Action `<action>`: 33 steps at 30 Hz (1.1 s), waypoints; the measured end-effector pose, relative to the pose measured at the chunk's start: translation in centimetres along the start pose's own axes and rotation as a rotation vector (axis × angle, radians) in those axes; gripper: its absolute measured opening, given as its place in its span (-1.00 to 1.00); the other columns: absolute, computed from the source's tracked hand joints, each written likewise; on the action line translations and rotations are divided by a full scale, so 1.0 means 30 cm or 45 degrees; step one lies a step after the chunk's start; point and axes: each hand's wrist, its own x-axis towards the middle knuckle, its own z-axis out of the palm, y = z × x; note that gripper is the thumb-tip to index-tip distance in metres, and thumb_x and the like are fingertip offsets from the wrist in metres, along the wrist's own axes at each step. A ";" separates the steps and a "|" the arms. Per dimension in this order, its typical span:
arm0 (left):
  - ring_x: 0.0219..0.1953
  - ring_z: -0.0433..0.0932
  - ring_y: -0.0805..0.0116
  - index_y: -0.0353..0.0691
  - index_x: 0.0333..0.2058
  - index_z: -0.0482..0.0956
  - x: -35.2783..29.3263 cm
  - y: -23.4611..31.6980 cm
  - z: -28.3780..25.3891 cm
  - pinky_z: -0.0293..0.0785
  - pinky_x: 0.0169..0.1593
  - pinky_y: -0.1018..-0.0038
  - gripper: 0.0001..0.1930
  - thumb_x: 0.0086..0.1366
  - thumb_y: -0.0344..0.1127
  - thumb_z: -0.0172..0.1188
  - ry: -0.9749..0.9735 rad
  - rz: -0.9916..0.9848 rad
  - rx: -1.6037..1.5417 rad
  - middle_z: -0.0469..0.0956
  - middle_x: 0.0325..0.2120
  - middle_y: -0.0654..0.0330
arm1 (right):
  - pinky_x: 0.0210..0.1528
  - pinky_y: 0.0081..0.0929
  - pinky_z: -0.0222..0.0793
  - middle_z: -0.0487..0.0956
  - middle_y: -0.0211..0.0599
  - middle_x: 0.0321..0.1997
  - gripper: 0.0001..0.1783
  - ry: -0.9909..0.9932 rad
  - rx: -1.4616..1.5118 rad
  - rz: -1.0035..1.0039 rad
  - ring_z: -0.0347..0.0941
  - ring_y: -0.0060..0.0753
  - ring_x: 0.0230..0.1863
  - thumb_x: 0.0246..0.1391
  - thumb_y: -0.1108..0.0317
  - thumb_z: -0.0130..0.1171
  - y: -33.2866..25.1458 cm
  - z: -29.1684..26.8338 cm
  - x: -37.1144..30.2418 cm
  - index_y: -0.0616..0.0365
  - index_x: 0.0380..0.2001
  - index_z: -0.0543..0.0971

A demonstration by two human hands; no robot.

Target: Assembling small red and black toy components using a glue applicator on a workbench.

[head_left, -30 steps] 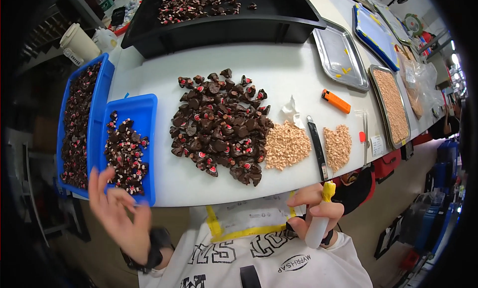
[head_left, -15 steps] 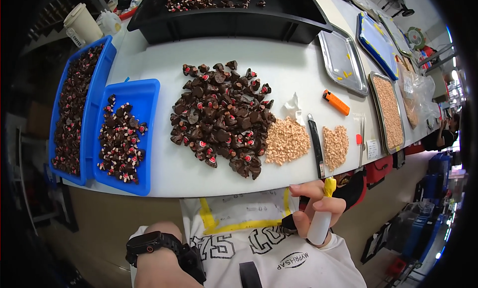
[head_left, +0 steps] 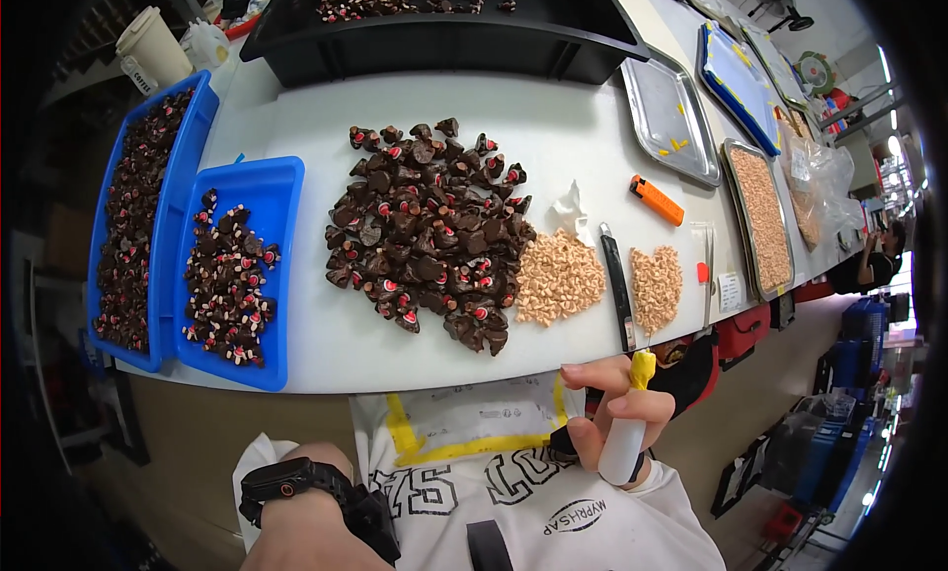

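Right hand (head_left: 632, 405): fingers closed around a white squeeze bottle (head_left: 621, 449), just off the bench's near edge, in front of the shirt. Bottle tilted, yellow-wrapped neck (head_left: 642, 370) up, thin tip pointing toward the small tan pile.

Left hand (head_left: 308, 543): at the lower rim of the view, below a black watch (head_left: 294, 484). Fingers out of sight; cannot tell whether it grips anything. Well apart from the bench.

Bench (head_left: 553, 126): white top. Large heap of dark brown pieces (head_left: 425, 235), many with red and white spots, mid-bench, its lower side near the near edge. Tan pile (head_left: 560, 280) touches the heap's right side. Small tan pile (head_left: 657, 286) farther right, close to the near edge. Black knife (head_left: 617, 285) lies between the two tan piles. Crumpled white paper (head_left: 571, 210) at the far side of the larger one. Orange tool (head_left: 657, 202) beyond the small one; tweezers (head_left: 710, 275) to its right.

Left end: small blue tray (head_left: 279, 205) by the near left corner, long blue tray (head_left: 191, 141) just beside it, both with dark pieces inside. Far edge: black bin (head_left: 454, 52), more dark pieces in it. Toward the right end: steel tray (head_left: 671, 112) with yellow scraps, then a narrow tray of tan bits (head_left: 760, 215).
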 end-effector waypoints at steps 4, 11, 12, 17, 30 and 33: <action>-0.40 0.50 0.18 -0.38 -0.33 0.56 0.005 -0.006 -0.023 0.45 -0.29 0.47 -0.82 0.20 -0.54 -0.04 -0.014 -0.046 -0.082 0.50 -0.21 -0.18 | -0.18 -0.30 0.37 0.51 0.23 -0.14 -0.49 0.026 0.003 0.023 0.48 -0.11 -0.29 -0.17 0.61 0.23 0.001 -0.004 -0.005 0.02 -0.20 0.20; -0.55 0.42 0.35 -0.34 -0.44 0.46 -0.167 -0.028 -0.123 0.36 -0.47 0.45 -0.81 -0.03 -0.42 0.27 0.632 -0.885 2.146 0.46 -0.55 0.14 | -0.30 -0.37 0.41 0.58 0.10 -0.24 -0.60 0.081 0.030 0.042 0.53 -0.10 -0.36 -0.20 0.60 0.23 0.010 -0.005 0.008 0.02 -0.31 0.31; -0.51 0.44 0.31 -0.29 -0.35 0.49 -0.213 -0.049 -0.149 0.37 -0.44 0.47 -0.76 -0.06 -0.46 0.29 0.812 -1.067 2.164 0.46 -0.44 0.14 | -0.33 -0.38 0.41 0.59 0.07 -0.27 -0.64 0.081 0.068 0.053 0.54 -0.11 -0.39 -0.22 0.59 0.23 0.013 0.002 0.010 0.03 -0.35 0.33; -0.51 0.38 0.37 -0.25 -0.32 0.49 -0.328 -0.149 -0.191 0.32 -0.49 0.54 -0.68 -0.13 -0.53 0.32 0.989 -1.147 2.451 0.42 -0.40 0.17 | -0.29 -0.36 0.31 0.56 0.06 -0.25 -0.55 -0.121 -0.019 -0.010 0.45 -0.26 -0.42 -0.09 0.54 0.16 0.014 -0.006 0.009 0.00 -0.19 0.18; -0.31 0.54 0.38 -0.38 -0.21 0.46 -0.318 -0.128 -0.121 0.49 -0.34 0.58 -0.75 0.08 -0.64 0.13 1.262 -0.813 1.471 0.41 -0.30 0.10 | -0.34 -0.37 0.36 0.59 0.03 -0.34 -0.50 -0.216 0.131 -0.082 0.46 -0.26 -0.47 -0.05 0.31 0.28 0.031 -0.013 0.032 0.00 -0.13 0.20; -0.32 0.53 0.37 -0.42 -0.12 0.44 -0.295 -0.136 -0.138 0.48 -0.31 0.58 -0.73 0.18 -0.64 -0.03 1.033 -0.866 0.987 0.35 -0.21 0.04 | -0.43 -0.37 0.38 0.59 -0.06 -0.48 -0.48 -0.176 0.261 -0.164 0.44 -0.26 -0.57 0.05 0.03 0.18 0.038 0.012 0.001 0.03 -0.10 0.19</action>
